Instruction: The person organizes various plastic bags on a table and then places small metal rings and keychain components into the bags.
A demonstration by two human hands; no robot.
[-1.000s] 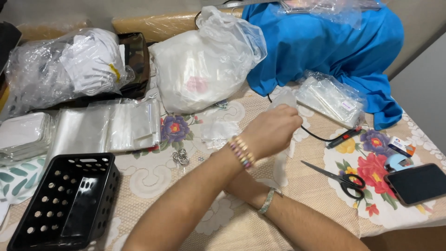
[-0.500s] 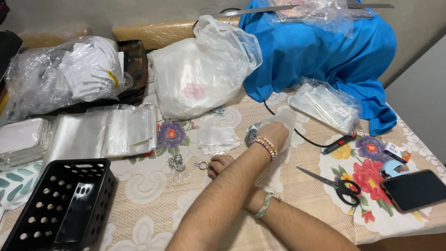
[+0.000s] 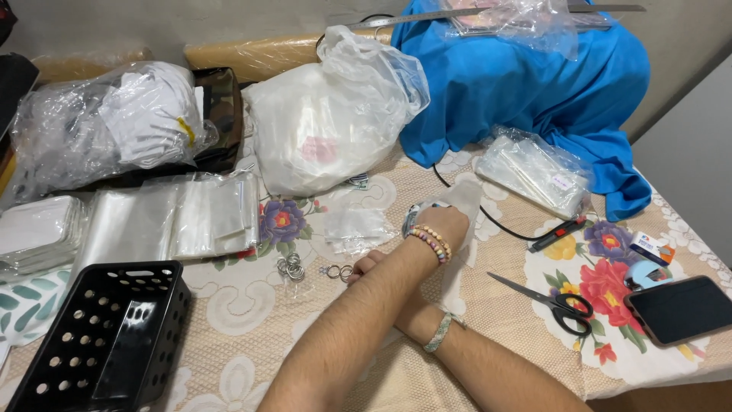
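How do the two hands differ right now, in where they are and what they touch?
The left hand reaches farther up the table, gripping a clear plastic bag; the right hand rests nearer, by the metal rings. The left wrist wears colourful beaded bracelets, the right wrist one pale band. The forearms cross, and both are bare.
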